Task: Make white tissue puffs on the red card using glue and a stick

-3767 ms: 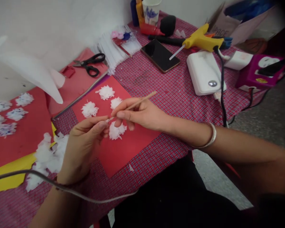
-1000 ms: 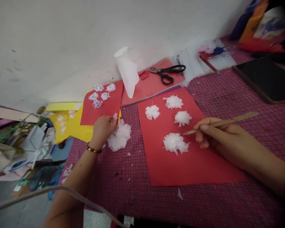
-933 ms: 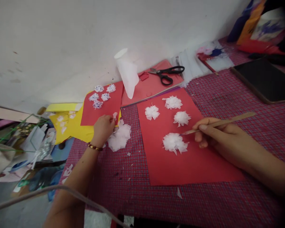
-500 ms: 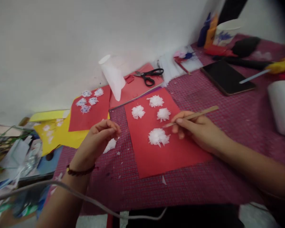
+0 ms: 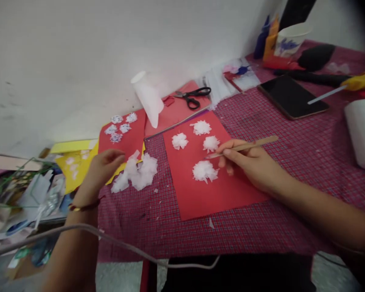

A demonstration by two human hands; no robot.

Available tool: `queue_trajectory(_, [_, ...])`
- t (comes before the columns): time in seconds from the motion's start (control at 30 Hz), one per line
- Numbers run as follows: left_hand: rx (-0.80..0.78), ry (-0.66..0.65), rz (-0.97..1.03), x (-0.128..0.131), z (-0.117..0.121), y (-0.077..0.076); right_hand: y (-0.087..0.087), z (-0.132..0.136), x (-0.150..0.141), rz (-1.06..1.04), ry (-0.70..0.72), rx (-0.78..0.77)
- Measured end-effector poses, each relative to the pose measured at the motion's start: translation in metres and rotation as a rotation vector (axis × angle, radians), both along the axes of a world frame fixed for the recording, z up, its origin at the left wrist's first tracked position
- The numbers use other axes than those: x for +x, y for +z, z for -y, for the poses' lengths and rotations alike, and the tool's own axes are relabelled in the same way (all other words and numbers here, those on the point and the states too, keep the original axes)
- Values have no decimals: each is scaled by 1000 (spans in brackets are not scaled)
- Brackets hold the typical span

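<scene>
My right hand (image 5: 246,160) is closed round a thin wooden stick (image 5: 258,142), held like a pencil. Its pointed tip hovers over the red paper (image 5: 182,182), just above a white tissue flower (image 5: 205,171). Three more white tissue flowers sit higher up on the sheet, one of them (image 5: 211,143) close to my right fingertips. My left hand (image 5: 105,168) is raised at the left, its thumb and fingers curled together with nothing visible in them. Beside it, loose white tissue pieces (image 5: 142,172) lie on the checked cloth.
At the back, a white paper roll (image 5: 148,97) leans near black-handled scissors (image 5: 193,98). Another red sheet (image 5: 127,150) carries small speckled flowers. A dark phone (image 5: 292,97) and a paper cup (image 5: 290,40) are at the right. A white cable (image 5: 115,243) crosses the foreground.
My left hand has moved left, uncovering the white tissue pieces. My right hand keeps the stick in nearly the same spot over the red paper. The view has shifted slightly.
</scene>
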State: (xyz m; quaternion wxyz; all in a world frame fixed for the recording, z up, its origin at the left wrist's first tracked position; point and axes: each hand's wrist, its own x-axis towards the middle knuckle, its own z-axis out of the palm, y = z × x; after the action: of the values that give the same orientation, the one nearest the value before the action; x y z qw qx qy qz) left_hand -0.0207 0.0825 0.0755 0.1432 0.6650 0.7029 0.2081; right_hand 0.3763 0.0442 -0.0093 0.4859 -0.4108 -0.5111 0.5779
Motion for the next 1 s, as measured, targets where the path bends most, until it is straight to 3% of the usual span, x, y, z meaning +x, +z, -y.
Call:
queue_trajectory(0.07, [-66, -117, -329, -6, -12, -17, -1, 0, -1, 42, -4, 1])
queue_trajectory(0.13, [-84, -173, -426, -8, -26, -32, -2, 1, -1, 81, -26, -8])
queue_trajectory(0.27, [-72, -164, -380, -6, -48, -46, -3, 2, 1, 134, -58, -28])
queue_trajectory(0.43, [-47, -215, -274, 5, -43, -45, -7, -1, 3, 136, -43, -37])
queue_trajectory(0.67, [-94, -559, -284, 11, -45, -52, -6, -1, 4, 114, -33, -43])
queue_trajectory(0.83, [-85, -449, -224, 13, -55, -55, -2, 0, 4, 122, -40, -56])
queue_trajectory(1.0, [-43, -265, -41, 30, -33, -32, -2, 0, 4, 97, -40, -49])
